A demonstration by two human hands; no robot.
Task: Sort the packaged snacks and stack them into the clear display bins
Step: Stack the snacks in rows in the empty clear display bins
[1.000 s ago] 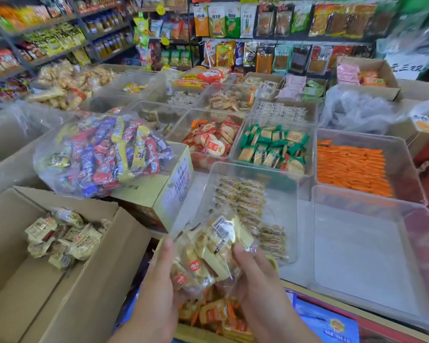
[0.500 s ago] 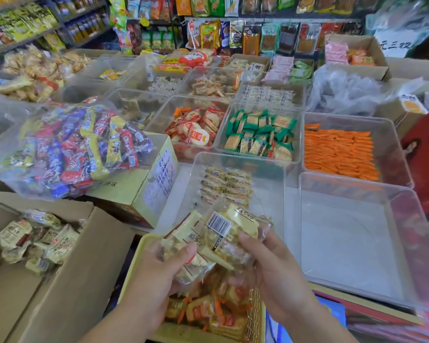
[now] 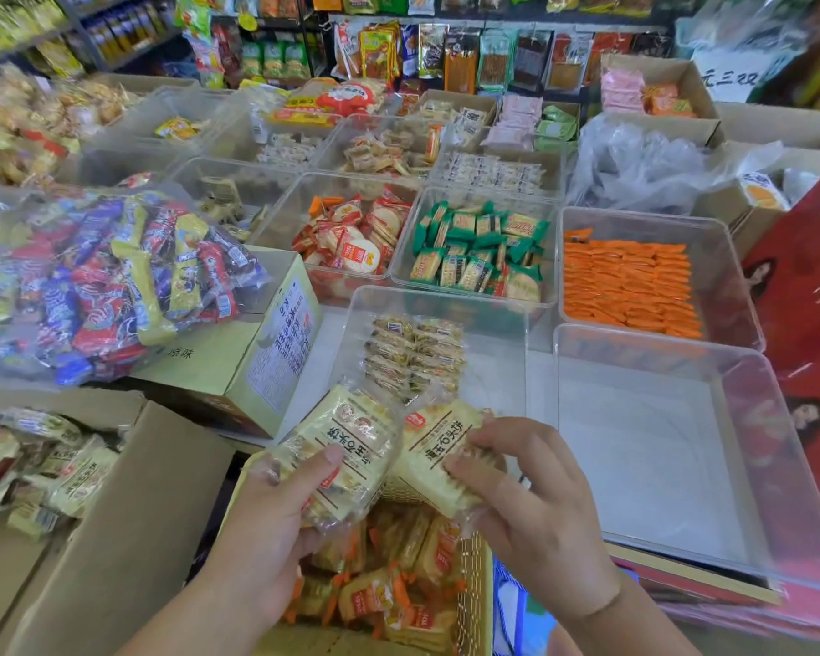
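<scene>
My left hand [image 3: 275,518] grips a small stack of pale yellow cracker packets [image 3: 346,447], thumb across the top. My right hand [image 3: 526,494] pinches another pale yellow packet [image 3: 439,454] beside it, label up. Both are held above a yellow woven basket [image 3: 472,584] holding several orange-trimmed cracker packets [image 3: 389,589]. Just beyond the hands stands a clear bin [image 3: 498,371] with two short rows of the same kind of packets [image 3: 413,357] at its left. To its right sits a larger clear bin [image 3: 659,442] with nothing in it.
A cardboard box [image 3: 129,504] at the left holds loose yellow packets [image 3: 39,466]. A bag of mixed candy bars [image 3: 100,281] lies on a yellow carton [image 3: 261,362]. Bins of red, green and orange snacks fill the middle; shelves stand behind.
The bundle that both hands held together has been split: the left hand keeps a stack, the right hand holds one packet turned label up. The view moved closer over the basket.
</scene>
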